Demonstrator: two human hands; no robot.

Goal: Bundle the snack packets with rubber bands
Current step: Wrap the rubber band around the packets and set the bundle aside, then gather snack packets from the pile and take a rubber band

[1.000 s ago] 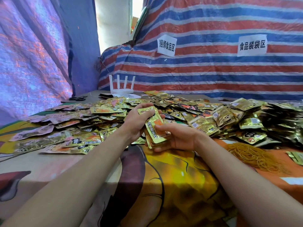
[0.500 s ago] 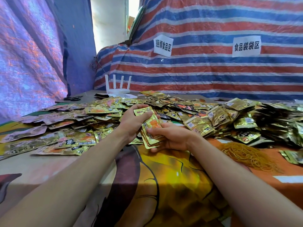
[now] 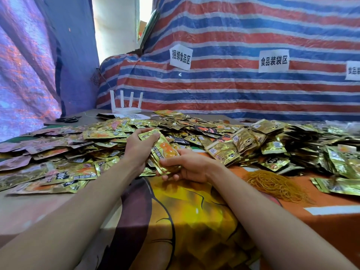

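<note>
Cut by right edge: third wall sign [image 3: 353,70]; right hand [image 3: 191,168] fingers partly under held packets [image 3: 165,152].

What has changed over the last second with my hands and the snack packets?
Very little. The left hand and right hand keep gripping the small stack of packets, drawing it slightly nearer the person. Nothing was picked up or let go. The rubber band pile and the loose packets lie as before.

A makeshift food-packing workshop. Striped tarpaulin walls [image 3: 233,90] carry paper signs [image 3: 273,61] naming work zones, and a table [image 3: 194,211] holds heaps of snack packets [image 3: 243,141] beside rubber bands [image 3: 272,182].
</note>
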